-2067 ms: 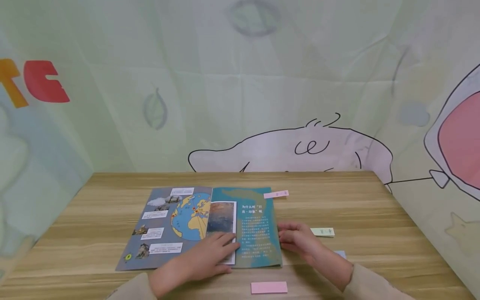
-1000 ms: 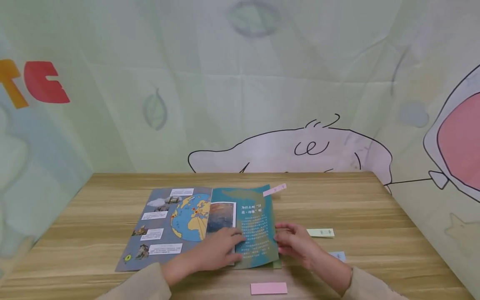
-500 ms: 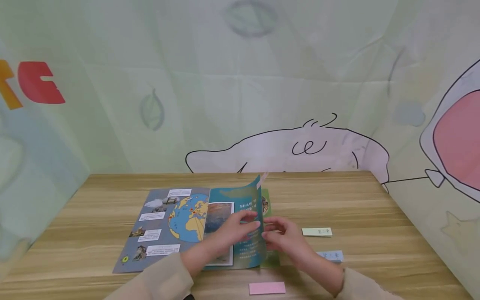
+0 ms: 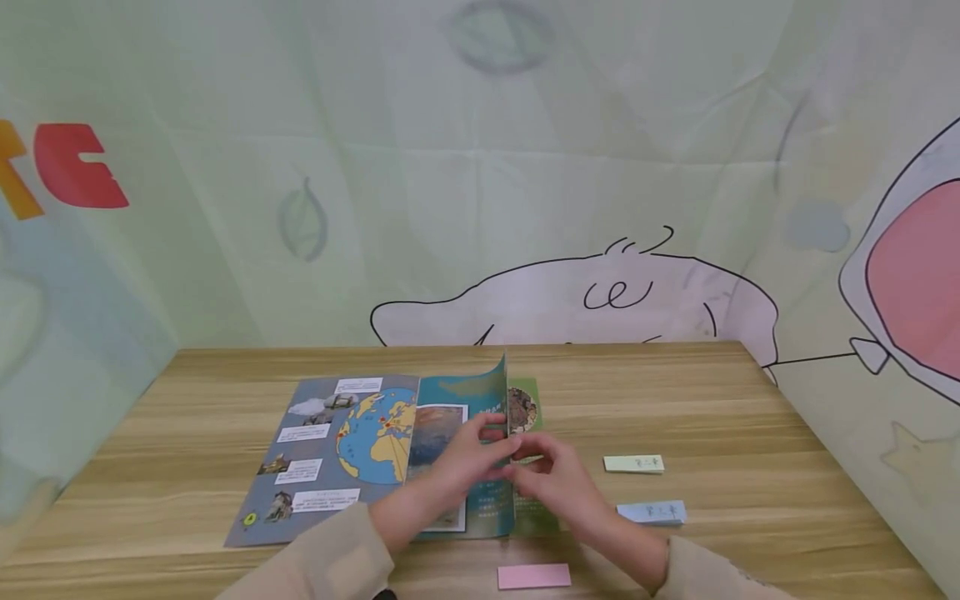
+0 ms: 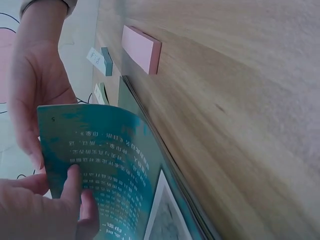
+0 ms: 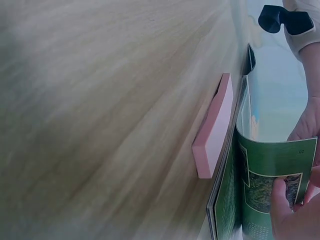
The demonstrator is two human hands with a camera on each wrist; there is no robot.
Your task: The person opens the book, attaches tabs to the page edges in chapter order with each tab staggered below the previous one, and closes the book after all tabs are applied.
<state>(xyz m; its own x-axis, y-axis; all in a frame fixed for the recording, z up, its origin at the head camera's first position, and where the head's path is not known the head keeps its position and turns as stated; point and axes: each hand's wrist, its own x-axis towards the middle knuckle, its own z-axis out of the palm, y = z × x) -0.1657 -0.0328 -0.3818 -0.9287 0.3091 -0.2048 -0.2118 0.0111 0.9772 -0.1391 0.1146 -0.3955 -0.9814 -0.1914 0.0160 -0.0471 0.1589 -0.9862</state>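
A picture booklet lies open on the table, its grey left page (image 4: 315, 450) showing a globe. Its teal right-hand page (image 4: 491, 508) stands lifted and curved, with a green page (image 4: 536, 521) under it. My left hand (image 4: 465, 454) pinches the raised page's outer edge, a finger pressed on the teal side. From the right, my right hand (image 4: 558, 479) pinches the same edge; in the right wrist view its finger (image 6: 280, 195) lies on the page's green back (image 6: 270, 155). The pink tab once seen at this page's top is hidden now.
A pink sticky-note pad (image 4: 534, 576) lies at the front of the wooden table (image 4: 187, 400). Right of the booklet are a green sticky-note pad (image 4: 633, 464) and a blue one (image 4: 651, 512), both with writing. A printed cloth (image 4: 480, 208) hangs behind.
The teal page has risen from flat to upright, baring the green page below. My left hand has moved right from the picture to the page's edge; my right hand has moved left with it.
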